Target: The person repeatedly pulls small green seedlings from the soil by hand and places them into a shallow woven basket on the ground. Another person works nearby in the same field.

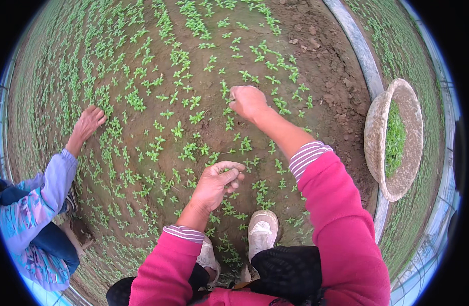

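Observation:
My right hand [248, 101] reaches down among rows of small green seedlings, its fingers bent beside a seedling [224, 90]; whether they pinch it is hidden by the hand. Nearer my body, my left hand [218, 183] hovers palm inward, with thumb and fingertips curled together above the soil. Something thin may be between those fingertips, too small to tell. Seedlings stand between the two hands, such as one leafy clump [246, 144]. To the right, a worn, soil-stained basin [406, 168] holds a heap of picked green seedlings [395, 141].
A co-worker's hand [90, 121] touches the plants at the left, the person crouching there. A pale raised strip [357, 42] borders the bed beyond bare, cracked soil [334, 88]. My shoes [262, 233] stand among the seedlings.

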{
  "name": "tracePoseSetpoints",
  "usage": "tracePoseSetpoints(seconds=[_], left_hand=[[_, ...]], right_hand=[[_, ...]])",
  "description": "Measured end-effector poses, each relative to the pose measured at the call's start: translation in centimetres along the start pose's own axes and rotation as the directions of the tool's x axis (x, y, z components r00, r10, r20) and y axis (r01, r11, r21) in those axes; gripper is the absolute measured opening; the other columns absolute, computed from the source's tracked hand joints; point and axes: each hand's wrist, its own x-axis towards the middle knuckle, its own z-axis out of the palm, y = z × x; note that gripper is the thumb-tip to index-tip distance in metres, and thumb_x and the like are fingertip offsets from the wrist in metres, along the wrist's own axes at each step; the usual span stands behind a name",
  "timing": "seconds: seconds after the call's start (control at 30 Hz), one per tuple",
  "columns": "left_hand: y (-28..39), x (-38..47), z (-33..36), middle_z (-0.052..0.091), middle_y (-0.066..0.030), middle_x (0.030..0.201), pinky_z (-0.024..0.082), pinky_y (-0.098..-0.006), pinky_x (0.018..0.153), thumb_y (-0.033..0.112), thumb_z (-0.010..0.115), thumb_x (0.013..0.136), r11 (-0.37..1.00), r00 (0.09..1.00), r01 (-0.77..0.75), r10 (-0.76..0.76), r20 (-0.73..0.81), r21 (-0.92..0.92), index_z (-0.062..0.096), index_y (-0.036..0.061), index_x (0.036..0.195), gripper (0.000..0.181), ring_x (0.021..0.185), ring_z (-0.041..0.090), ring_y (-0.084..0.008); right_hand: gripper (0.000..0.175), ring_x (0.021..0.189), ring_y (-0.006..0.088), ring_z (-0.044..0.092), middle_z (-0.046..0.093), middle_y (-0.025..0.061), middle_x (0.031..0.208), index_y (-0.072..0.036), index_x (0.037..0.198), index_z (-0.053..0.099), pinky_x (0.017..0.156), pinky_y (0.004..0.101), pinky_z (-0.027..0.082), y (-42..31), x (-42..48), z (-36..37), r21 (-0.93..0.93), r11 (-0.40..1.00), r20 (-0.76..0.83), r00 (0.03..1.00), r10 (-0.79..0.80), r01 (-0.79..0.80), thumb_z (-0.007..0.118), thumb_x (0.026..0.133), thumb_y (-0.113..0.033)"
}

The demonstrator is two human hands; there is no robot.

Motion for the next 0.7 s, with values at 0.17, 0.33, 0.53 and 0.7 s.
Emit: tracePoseSetpoints(seconds=[0.17,0.33,0.53,0.7], left_hand=[[0.3,0.5,0.3,0.065,-0.0054,0.085,0.043,-0.0215,0.057,0.008,0.059,0.093,1.000,1.000,-0.004,0.004,0.026,0.011,0.064,0.0007,0.107,0.016,0.064,0.053,-0.0084],[-0.5,2.2,0.1,0.066,-0.0054,0.085,0.041,-0.0201,0.053,0.009,0.060,0.093,1.000,0.997,0.020,-0.019,0.068,-0.016,0.063,-0.0007,0.108,0.018,0.063,0.054,-0.0070],[-0.7,3.5,2.2,0.066,-0.0067,0.086,0.041,-0.0211,0.054,0.009,0.061,0.092,0.999,0.992,0.051,-0.050,0.112,-0.008,0.064,-0.0006,0.107,0.018,0.064,0.054,-0.0081],[1.9,1.9,6.9,0.065,-0.0076,0.086,0.041,-0.0214,0.054,0.008,0.060,0.092,0.993,0.995,0.023,-0.033,0.095,0.112,0.063,-0.0018,0.107,0.018,0.063,0.054,-0.0084]], right_hand=[[0.013,0.082,0.0342,0.067,0.069,0.0167,0.085,-0.006,0.082,0.069,0.075,0.0425,0.053,0.5,0.4,0.4,0.119,0.993,-0.059,0.998,0.021,-0.014,0.066,0.073,-0.015],[0.016,0.067,0.0147,0.066,0.070,0.0092,0.080,-0.005,0.084,0.069,0.066,0.0301,0.053,2.1,-0.3,-2.9,0.667,0.686,0.101,0.947,0.305,-0.292,0.071,0.074,-0.017],[0.024,0.067,0.0092,0.062,0.068,0.0060,0.082,0.002,0.103,0.066,0.057,0.0214,0.048,4.4,-8.7,-15.0,0.816,0.571,-0.182,0.897,0.402,-0.091,0.068,0.085,-0.014],[0.028,0.084,0.0147,0.064,0.068,0.0118,0.105,-0.002,0.106,0.067,0.076,0.0261,0.050,8.9,-23.4,-26.3,0.310,0.934,-0.784,0.507,0.357,-0.178,0.070,0.084,-0.018]])
